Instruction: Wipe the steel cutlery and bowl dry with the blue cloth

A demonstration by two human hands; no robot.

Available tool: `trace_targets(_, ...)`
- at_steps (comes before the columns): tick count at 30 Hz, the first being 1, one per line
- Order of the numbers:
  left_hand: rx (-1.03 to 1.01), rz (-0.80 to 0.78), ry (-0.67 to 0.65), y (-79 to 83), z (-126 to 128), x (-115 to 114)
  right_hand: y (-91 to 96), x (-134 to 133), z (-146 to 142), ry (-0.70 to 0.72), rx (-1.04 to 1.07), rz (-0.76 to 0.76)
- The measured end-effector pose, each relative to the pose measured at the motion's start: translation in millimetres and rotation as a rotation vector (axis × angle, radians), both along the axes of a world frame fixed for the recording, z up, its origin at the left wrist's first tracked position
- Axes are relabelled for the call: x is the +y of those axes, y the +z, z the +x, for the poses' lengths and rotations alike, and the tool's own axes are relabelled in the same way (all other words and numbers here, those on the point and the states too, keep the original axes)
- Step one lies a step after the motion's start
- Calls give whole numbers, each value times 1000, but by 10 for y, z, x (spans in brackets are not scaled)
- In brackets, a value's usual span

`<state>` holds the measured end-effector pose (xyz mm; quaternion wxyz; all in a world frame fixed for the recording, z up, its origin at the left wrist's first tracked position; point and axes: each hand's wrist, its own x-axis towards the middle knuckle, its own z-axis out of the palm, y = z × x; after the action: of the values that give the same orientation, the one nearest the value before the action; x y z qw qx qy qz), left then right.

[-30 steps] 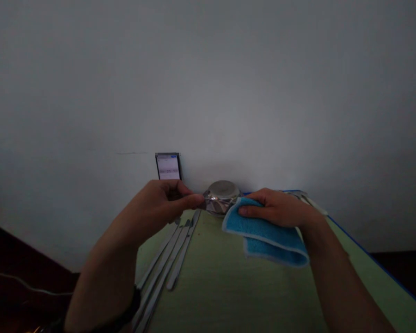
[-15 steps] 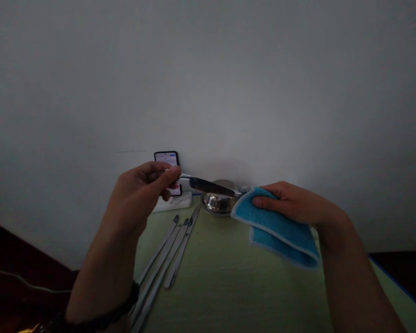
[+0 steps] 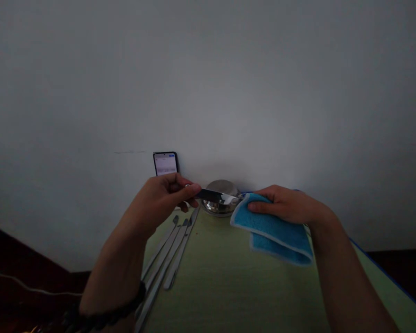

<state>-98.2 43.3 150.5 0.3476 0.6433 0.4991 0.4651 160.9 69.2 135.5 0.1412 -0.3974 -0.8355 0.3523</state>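
Observation:
My left hand pinches one end of a shiny metal table knife, held nearly level above the table. The knife's other end runs into the fold of a blue cloth with a pale edge. My right hand is closed on this cloth, thumb on top, at the knife's right end. How far the knife reaches inside the cloth is hidden. Several more metal knives lie side by side on the table, below and beside my left wrist.
Behind the knife a round shiny metal bowl-like vessel stands near the wall. A phone leans upright against the wall, its lower part hidden by my left hand. The green table has a blue edge. A white cable hangs at left.
My left hand has moved right and slightly down, closer to the cloth, so less of the knife shows between the hands. My right hand with the cloth has shifted slightly left.

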Motion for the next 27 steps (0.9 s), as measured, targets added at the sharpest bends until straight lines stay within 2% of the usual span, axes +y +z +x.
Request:
trace_targets(5, 112, -53, -103, -36, 191, -10, 0, -24, -177, 95, 20, 86)
trace_targets(10, 353, 63, 85, -60, 234, 23, -110, 14, -371, 109, 71, 205)
trace_targets(12, 368, 114, 136, -61, 183, 47, -139, 38, -378, 96, 83, 206)
trace_targets(15, 250, 170, 287, -65, 55, 84, -141, 67, -266, 60, 48, 153)
trace_targets(18, 14, 198, 449, -89, -70, 131, -118, 82, -86, -12, 13, 81)
trace_targets(22, -327, 203, 448, -146, -125, 213, -104, 86, 60, -85, 26, 13)
trace_targets(27, -395, 261, 524, -181, -170, 291, -105, 77, 128, -145, 53, -63)
